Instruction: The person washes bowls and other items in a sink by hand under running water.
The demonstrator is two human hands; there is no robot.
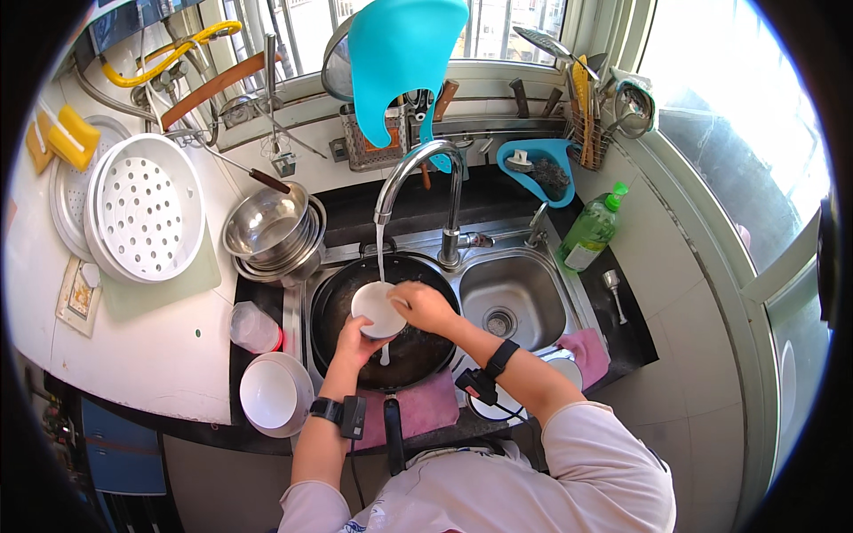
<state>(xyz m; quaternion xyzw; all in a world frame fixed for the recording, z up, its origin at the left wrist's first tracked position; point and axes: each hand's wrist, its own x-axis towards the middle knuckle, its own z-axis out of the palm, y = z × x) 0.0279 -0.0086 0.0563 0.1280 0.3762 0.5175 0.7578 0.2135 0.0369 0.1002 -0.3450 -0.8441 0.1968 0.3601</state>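
Observation:
My left hand (355, 341) holds a small white bowl (374, 308) from below and the left, with the thumb at its rim. Curled fingers of my right hand (424, 305) grip the bowl's right rim, their tips partly hidden. Water runs from the chrome gooseneck faucet (421, 156) down to the bowl's far edge. Beneath both hands a black wok (426, 363) with dark, wet insides rests over the left sink basin, its handle (393, 433) towards me. Under the bowl is a narrow white shape (384, 355); whether it is a spoon or falling water I cannot tell.
Left of the wok stand nested white bowls (270, 393), a clear plastic container (253, 328) and stacked steel basins (270, 230). The right sink basin (513, 286) adjoins it. A green soap bottle (590, 230) stands right. Pink cloths (433, 403) lie along the front edge.

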